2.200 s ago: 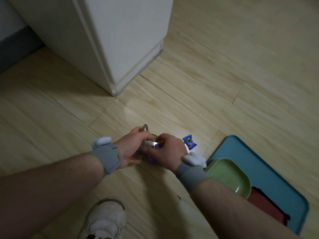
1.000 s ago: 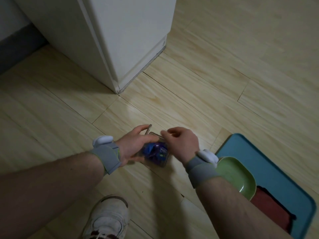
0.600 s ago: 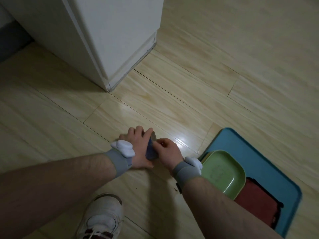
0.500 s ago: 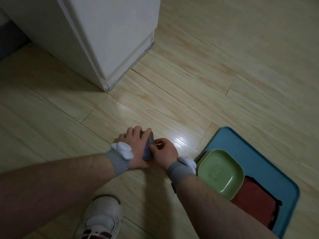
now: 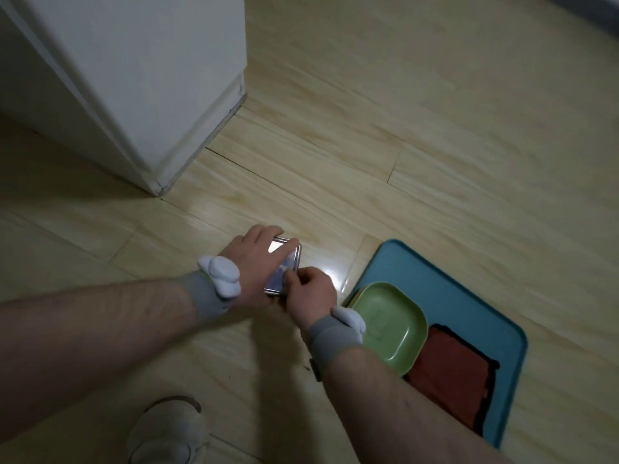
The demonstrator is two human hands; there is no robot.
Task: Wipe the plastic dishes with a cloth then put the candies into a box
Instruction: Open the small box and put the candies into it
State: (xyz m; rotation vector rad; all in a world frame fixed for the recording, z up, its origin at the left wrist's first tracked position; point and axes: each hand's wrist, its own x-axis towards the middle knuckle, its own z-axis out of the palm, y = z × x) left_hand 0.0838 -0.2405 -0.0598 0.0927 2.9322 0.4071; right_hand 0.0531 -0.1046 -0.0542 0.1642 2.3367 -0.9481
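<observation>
A small clear plastic box (image 5: 284, 266) with its lid down lies on the wooden floor, bluish candy wrappers showing faintly through it. My left hand (image 5: 256, 262) lies over the box's left side, its fingers pressing flat on the lid. My right hand (image 5: 310, 293) grips the near right corner of the box with curled fingers. To the right, green plastic dishes (image 5: 390, 324) sit stacked on a blue tray (image 5: 445, 293), beside a folded dark red cloth (image 5: 450, 376).
A white cabinet (image 5: 140, 78) stands at the upper left, its corner reaching the floor near my hands. My white shoe (image 5: 167, 430) is at the bottom edge. Bare wooden floor spreads to the upper right.
The open box of blue candies has been closed. My left hand turned over to press on the lid, and my right hand moved to the box's near corner.
</observation>
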